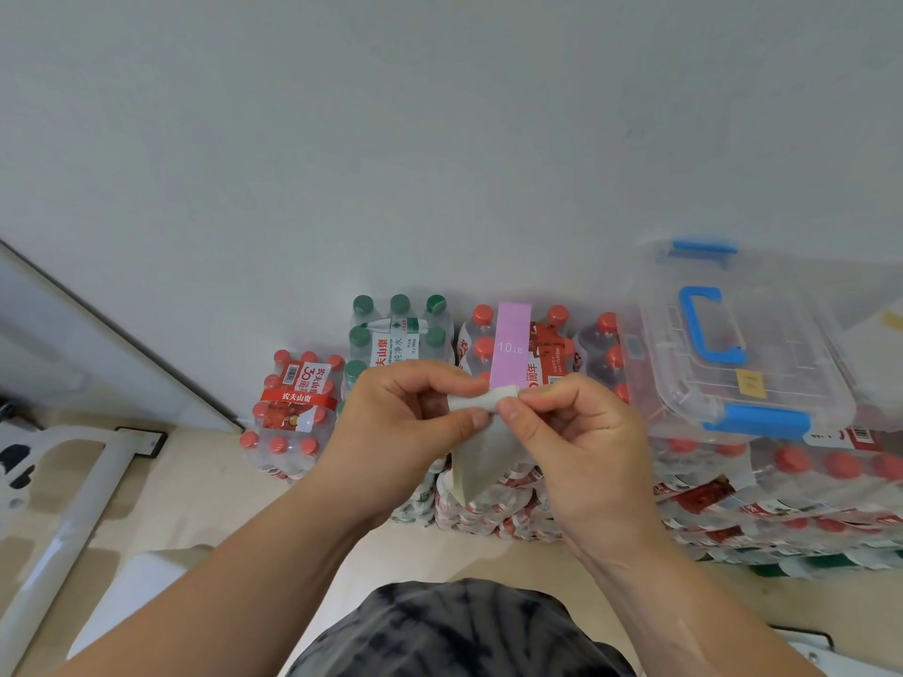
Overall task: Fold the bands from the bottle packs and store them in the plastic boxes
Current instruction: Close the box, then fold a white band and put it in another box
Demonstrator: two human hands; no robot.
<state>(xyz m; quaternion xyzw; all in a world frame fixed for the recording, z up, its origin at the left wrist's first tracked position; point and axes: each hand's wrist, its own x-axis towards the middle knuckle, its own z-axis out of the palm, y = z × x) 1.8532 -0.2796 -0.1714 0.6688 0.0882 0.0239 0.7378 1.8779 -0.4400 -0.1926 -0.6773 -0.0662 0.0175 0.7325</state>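
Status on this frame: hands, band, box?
Left hand and right hand both pinch the pale band, top rolled, rest hanging. Pink band lies on a bottle pack. Plastic box lid on, at right.

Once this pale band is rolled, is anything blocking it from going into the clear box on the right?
Yes: the lid of the clear box looks shut, its blue handle lying on top. Nothing else visible lies between the pale band and the box.
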